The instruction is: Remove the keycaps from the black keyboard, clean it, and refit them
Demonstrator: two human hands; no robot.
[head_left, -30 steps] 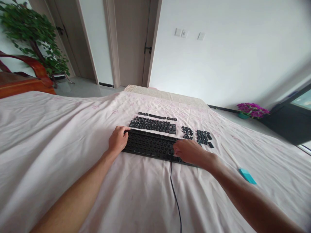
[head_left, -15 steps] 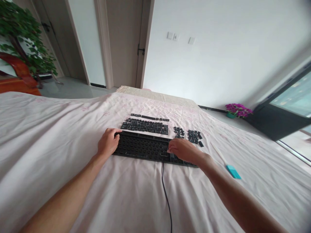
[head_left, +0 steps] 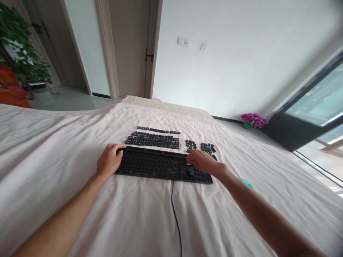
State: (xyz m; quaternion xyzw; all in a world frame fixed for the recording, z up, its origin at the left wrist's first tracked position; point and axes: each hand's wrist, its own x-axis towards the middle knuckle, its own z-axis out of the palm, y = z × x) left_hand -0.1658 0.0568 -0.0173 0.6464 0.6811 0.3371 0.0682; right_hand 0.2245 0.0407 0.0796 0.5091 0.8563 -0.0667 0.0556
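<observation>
A black keyboard (head_left: 150,162) without its keycaps lies on the bedsheet, its bare switch posts showing. My left hand (head_left: 110,159) is closed around its left end, thumb on top near the far corner. Over the keyboard's right part, near the far edge, my right hand (head_left: 201,160) points down with fingers pinched together. Something small and pale shows at these fingertips, too small to name. Just beyond the keyboard lie rows of black keycaps (head_left: 152,140), a long spacebar keycap (head_left: 157,130) and two smaller keycap groups to the right, partly behind my right hand.
A black cable (head_left: 175,214) runs from the keyboard's near edge toward me. On the wrinkled sheet (head_left: 128,217), a turquoise object (head_left: 247,183) is partly hidden by my right forearm. Purple flowers (head_left: 254,120) stand by the wall, and a leafy plant (head_left: 16,46) at far left.
My right hand has shifted right and farther away across the keyboard, uncovering more of its right part. My left hand keeps its hold. The whole view has turned slightly right.
</observation>
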